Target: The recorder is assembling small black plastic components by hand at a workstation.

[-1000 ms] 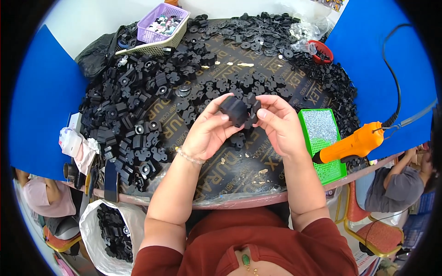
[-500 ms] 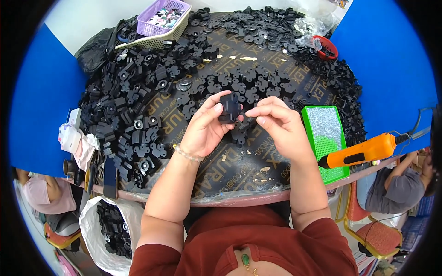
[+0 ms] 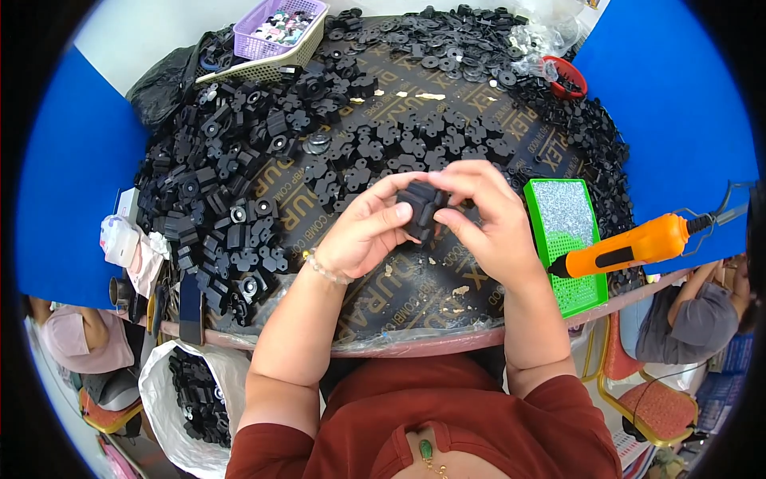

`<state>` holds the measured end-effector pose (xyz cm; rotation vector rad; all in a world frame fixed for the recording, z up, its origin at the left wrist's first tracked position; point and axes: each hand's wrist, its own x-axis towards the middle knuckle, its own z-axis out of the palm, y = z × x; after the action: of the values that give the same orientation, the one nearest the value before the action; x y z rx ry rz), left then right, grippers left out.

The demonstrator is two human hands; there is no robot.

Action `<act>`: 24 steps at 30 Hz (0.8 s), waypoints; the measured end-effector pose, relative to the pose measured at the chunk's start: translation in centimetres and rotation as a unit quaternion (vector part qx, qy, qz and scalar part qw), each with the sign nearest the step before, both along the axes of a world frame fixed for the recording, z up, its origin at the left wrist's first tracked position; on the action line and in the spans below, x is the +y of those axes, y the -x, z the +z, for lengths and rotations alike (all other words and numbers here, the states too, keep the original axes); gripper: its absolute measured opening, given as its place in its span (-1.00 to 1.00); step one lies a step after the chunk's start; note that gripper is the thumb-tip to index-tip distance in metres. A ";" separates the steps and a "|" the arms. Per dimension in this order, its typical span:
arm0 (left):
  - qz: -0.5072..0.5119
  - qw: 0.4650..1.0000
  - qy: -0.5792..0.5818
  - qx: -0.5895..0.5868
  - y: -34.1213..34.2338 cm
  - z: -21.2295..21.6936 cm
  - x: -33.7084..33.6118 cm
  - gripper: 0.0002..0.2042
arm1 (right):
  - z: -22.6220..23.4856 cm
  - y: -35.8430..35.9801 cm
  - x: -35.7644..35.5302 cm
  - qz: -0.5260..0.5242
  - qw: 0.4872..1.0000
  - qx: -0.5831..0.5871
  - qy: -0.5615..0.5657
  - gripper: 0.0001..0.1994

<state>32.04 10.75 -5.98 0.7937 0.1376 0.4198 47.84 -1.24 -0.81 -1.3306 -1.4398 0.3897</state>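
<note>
Over the middle of the table, my left hand [image 3: 369, 221] holds a black plastic housing [image 3: 420, 206] between thumb and fingers. From the other side my right hand [image 3: 488, 215] closes on the same housing, index finger on its top edge and thumb at its right side. Whether a smaller part sits under the right fingertips cannot be made out. Just beyond both hands lie several flat black plastic plates [image 3: 415, 145] with lobed edges.
Black housings [image 3: 227, 180] heap on the left; round black discs [image 3: 447, 48] lie at the back. An orange electric screwdriver [image 3: 622, 246] hangs over a green tray [image 3: 566, 188] of small silvery pieces. A red bowl [image 3: 581, 77], a purple basket [image 3: 239, 40] and a white sack [image 3: 159, 399] stand around.
My right hand has moved in from beside the housing and now grips it. The housing has turned and shifted slightly right and toward me.
</note>
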 end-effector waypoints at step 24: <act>0.173 0.587 -0.702 0.365 -6.3 0.1 20.6 -0.59 | -2.2 -3.1 1.2 -0.128 0.978 0.157 -0.052 -0.62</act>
<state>38.34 31.35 -5.90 2.5684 0.8132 0.5065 50.92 -0.04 -3.02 -1.2858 -0.9995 0.3314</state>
